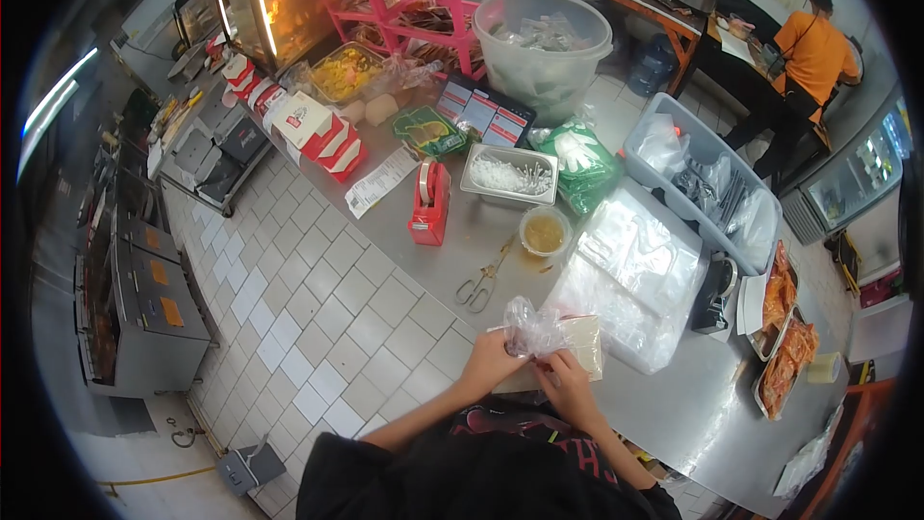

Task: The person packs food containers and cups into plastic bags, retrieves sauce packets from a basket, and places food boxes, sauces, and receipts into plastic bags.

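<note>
Both hands are together at the table's near edge, around a clear plastic bag with a gathered, crumpled top. My left hand is closed on the bag's left side. Fingers of my right hand pinch the plastic just below the gathered part. A pale flat box or packet lies beside and behind the bag, touching it. Scissors rest beyond my hands, with a round tub of brownish sauce farther away. The red tape dispenser stands upright farther left.
Clear plastic bags lie stacked on the steel table. Behind are a metal tray, tablet, green bag and blue-grey bin. Trays of reddish food sit right. A person in orange stands at the back.
</note>
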### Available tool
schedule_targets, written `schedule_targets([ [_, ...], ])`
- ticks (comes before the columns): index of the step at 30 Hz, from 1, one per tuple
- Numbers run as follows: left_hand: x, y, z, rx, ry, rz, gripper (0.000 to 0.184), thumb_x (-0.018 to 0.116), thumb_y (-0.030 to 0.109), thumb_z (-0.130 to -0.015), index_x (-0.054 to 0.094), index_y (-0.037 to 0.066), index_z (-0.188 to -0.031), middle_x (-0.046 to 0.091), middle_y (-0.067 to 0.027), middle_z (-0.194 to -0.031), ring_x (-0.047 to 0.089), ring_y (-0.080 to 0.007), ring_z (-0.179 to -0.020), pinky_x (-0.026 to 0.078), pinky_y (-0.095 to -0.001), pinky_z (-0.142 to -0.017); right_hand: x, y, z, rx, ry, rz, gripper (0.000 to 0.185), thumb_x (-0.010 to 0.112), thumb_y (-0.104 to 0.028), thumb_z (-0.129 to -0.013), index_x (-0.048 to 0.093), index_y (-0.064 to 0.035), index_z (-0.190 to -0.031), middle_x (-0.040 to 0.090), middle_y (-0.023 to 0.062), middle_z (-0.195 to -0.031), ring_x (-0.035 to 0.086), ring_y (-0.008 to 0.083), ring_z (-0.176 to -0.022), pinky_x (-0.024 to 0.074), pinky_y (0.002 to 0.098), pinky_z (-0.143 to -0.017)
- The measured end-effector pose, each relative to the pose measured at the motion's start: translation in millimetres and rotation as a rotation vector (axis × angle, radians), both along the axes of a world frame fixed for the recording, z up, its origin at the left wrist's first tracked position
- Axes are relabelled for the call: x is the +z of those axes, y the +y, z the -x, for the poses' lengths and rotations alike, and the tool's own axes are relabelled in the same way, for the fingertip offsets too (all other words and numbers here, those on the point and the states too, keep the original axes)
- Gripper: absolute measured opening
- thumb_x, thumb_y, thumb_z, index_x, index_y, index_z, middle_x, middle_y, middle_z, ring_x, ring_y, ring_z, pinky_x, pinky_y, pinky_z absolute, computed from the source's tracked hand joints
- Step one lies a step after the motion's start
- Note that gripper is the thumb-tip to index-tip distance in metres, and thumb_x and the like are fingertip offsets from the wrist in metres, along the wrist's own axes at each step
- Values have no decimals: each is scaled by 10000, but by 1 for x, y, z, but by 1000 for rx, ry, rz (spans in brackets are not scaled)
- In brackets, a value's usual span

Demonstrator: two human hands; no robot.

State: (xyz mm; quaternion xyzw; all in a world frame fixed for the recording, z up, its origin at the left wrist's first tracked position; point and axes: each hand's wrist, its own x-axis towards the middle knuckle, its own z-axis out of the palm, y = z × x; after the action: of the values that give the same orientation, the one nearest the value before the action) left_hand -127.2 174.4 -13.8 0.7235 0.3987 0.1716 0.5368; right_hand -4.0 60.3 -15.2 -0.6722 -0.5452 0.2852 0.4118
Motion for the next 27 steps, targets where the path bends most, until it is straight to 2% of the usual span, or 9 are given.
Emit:
schedule_targets([
  [2,1,-4,-2,38,-11,-1,266,684,157,-681,624,-10,-879,622,-178,-758,616,-277,-681,467,-328,-613,-1,1,9,-49,-8,-16,162,608,-27,-760,556,-2,-911,537,155,-868,533,345,-864,429,403,-733],
  [4,-1,-8,-2,81,-20,3,271,690,160,-675,623,-9,-876,623,-179,-760,616,-272,-678,468,-328,-614,-11,3,14,-187,-122,-112,141,656,-5,-735,568,21,-842,550,115,-768,581,250,-719,468,331,-639],
  [8,-18,-10,4,99,-70,15,288,694,162,-683,618,9,-915,624,-139,-767,612,-261,-674,474,-315,-632,-20,0,13,-222,-70,-149,115,641,-10,-760,560,20,-836,549,110,-772,579,211,-699,458,307,-610],
  [13,-8,-6,8,27,-358,372,273,688,164,-707,609,23,-927,604,-117,-850,590,-276,-731,471,-312,-689,-14,0,4,-306,330,17,49,561,-34,-848,544,12,-837,562,40,-795,558,101,-726,429,228,-671],
  [15,-15,-11,12,-125,-139,-64,266,674,132,-699,596,18,-927,583,-119,-902,561,-289,-805,449,-325,-748,-11,1,2,-285,495,32,60,554,-45,-859,546,13,-847,573,37,-814,560,97,-753,429,223,-694],
  [16,-16,-11,12,-119,-140,-63,266,674,132,-699,596,18,-927,583,-119,-902,561,-289,-805,449,-325,-748,-10,2,1,-268,659,41,72,546,-57,-870,548,14,-856,585,34,-833,563,93,-780,428,218,-716],
  [19,-14,-9,11,-168,-187,-24,272,659,94,-677,579,15,-924,575,-116,-888,540,-299,-861,429,-340,-777,-19,-2,-11,-170,504,122,83,558,-54,-866,565,25,-889,608,59,-879,570,101,-841,438,223,-754],
  [22,-11,-5,14,-159,-162,87,266,648,70,-655,562,11,-900,552,-102,-892,517,-290,-886,412,-333,-792,-9,0,-23,-103,560,127,110,599,-67,-820,628,7,-896,639,74,-857,593,139,-839,443,261,-778],
  [27,-11,5,16,-449,-207,-49,263,620,11,-622,527,21,-867,490,-77,-882,479,-265,-937,389,-318,-820,-4,2,-42,107,557,184,148,605,-71,-815,645,-2,-939,651,82,-892,601,148,-845,453,278,-798],
])
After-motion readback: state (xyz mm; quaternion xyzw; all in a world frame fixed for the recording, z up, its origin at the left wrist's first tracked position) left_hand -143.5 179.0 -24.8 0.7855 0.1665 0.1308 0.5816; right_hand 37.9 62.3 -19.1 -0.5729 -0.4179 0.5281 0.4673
